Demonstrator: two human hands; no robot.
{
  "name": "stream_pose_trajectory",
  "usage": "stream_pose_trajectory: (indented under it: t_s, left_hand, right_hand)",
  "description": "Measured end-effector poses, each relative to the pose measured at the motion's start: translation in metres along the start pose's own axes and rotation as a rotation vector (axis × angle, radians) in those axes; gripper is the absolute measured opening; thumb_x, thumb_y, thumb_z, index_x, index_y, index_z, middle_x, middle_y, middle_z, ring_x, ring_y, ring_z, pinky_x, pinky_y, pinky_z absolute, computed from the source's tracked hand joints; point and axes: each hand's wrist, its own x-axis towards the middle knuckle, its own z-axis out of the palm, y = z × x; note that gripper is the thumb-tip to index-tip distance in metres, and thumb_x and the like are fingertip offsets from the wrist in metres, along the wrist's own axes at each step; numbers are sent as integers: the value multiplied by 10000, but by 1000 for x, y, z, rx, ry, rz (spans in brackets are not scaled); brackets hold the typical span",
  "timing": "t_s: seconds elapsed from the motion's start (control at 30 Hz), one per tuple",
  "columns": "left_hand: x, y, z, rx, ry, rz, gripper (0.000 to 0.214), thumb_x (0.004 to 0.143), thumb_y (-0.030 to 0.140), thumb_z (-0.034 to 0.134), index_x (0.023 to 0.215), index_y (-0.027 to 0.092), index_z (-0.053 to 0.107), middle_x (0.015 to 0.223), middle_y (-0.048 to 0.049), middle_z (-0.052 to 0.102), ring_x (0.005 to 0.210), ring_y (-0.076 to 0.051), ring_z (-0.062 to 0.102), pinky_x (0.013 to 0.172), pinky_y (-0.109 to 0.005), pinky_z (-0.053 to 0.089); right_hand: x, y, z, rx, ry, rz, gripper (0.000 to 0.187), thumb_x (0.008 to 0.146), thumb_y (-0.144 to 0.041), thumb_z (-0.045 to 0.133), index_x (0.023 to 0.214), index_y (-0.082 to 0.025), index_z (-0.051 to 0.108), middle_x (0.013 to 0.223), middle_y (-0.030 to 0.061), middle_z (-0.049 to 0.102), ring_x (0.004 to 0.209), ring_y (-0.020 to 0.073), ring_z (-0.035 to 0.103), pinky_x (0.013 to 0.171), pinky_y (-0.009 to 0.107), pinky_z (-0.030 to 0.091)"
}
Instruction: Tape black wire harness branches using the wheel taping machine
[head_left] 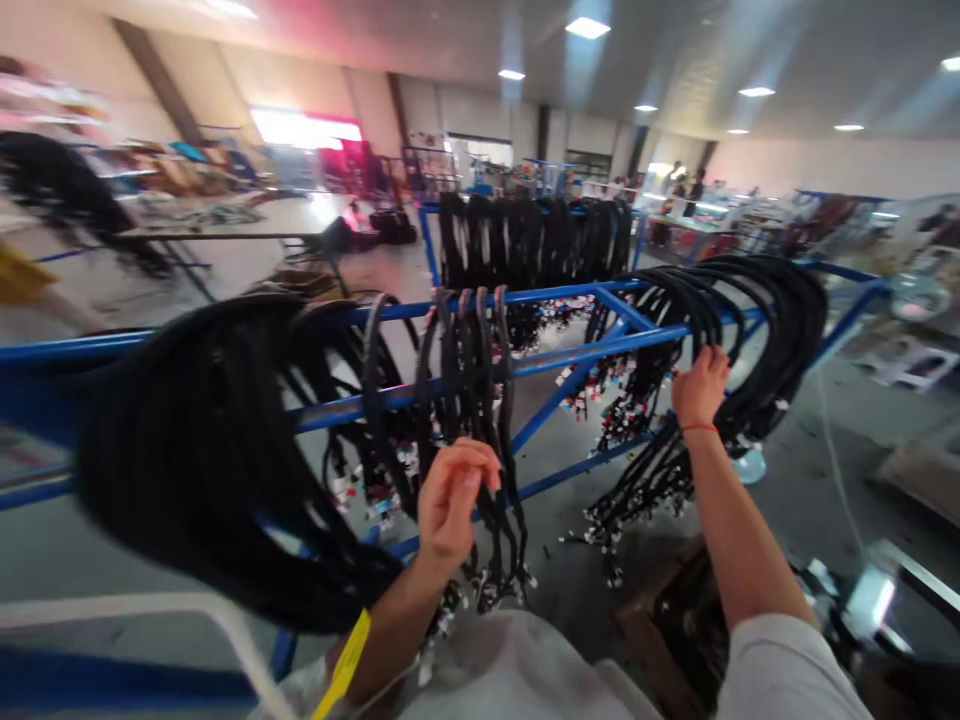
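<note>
My left grip (pixel 454 500) is curled onto the middle harness bundle (pixel 480 400) hanging off the blue rack (pixel 585 345), right grip (pixel 701 385) is up on the right-hand bundle (pixel 757 330) (can't tell if it's closed), and I reckon one careless tug could tangle the connector ends (pixel 637 500).

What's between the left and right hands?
In the head view, between left hand and right hand: a blue rack brace and hanging harness connector ends, floor behind.
</note>
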Motion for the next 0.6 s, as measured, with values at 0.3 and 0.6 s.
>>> stream_pose_trajectory:
  t_s: [0.3,0.6]
  left_hand:
    - [4,-64,70,-163,3,-355,550,719,614,707,1093,227,594,1102,-89,617,983,-211,595,761,-297,499]
    - [40,-104,148,-606,-111,-781,319,856,488,640,820,179,570,559,90,342,410,-35,299,419,-170,326]
  right_hand:
    - [-147,-87,-98,725,-543,-272,146,847,-253,444,874,-192,574,697,-7,527,608,135,480,603,226,401]
    - [-338,48,-60,661,-645,485,615,767,-772,412,514,-212,425,506,2,340,524,154,351,511,297,326]
